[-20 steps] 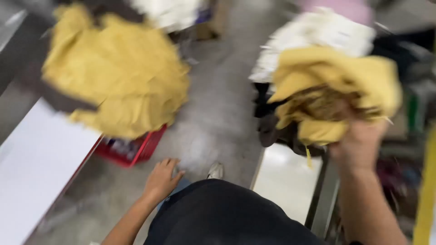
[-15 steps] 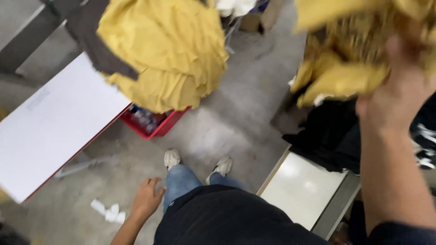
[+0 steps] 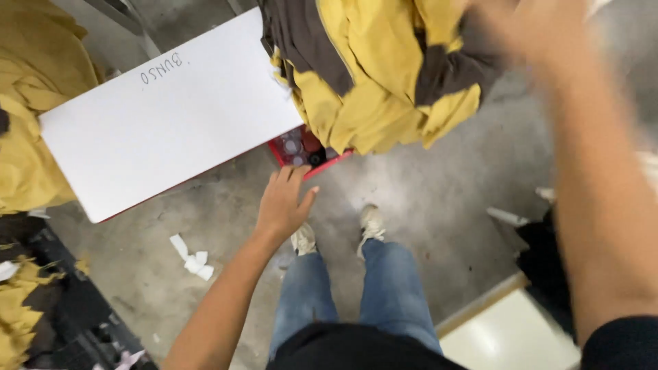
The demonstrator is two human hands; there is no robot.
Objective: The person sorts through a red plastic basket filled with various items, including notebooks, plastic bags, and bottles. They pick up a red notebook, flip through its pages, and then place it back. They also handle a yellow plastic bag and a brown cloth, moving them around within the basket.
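My left hand (image 3: 284, 202) hangs low over the concrete floor (image 3: 425, 199), its fingers (image 3: 291, 175) loosely apart and holding nothing, the tips just short of the red crate (image 3: 301, 154). That crate sits on the floor and holds what look like small round caps, dark and pale, though most of it is hidden under the heap of yellow and dark brown cloth (image 3: 384, 68) that droops over its far side. A white board (image 3: 171, 116) with handwriting near one corner lies tilted beside the heap, its near edge partly covering the crate's left end. My right hand (image 3: 528, 31) is raised at the top of the view, right against the upper part of the cloth heap, but it is so blurred that I cannot tell whether its fingers are closed on the cloth or apart. More yellow cloth (image 3: 34, 103) is piled at the far left, touching the board's edge. Crumpled scraps of white paper (image 3: 192, 257) lie on the floor near my left forearm. My pale shoes (image 3: 370, 223) stand below the crate, and a cream-coloured counter (image 3: 507, 336) corner shows at lower right, with dark cloth (image 3: 545, 253) just beside it.
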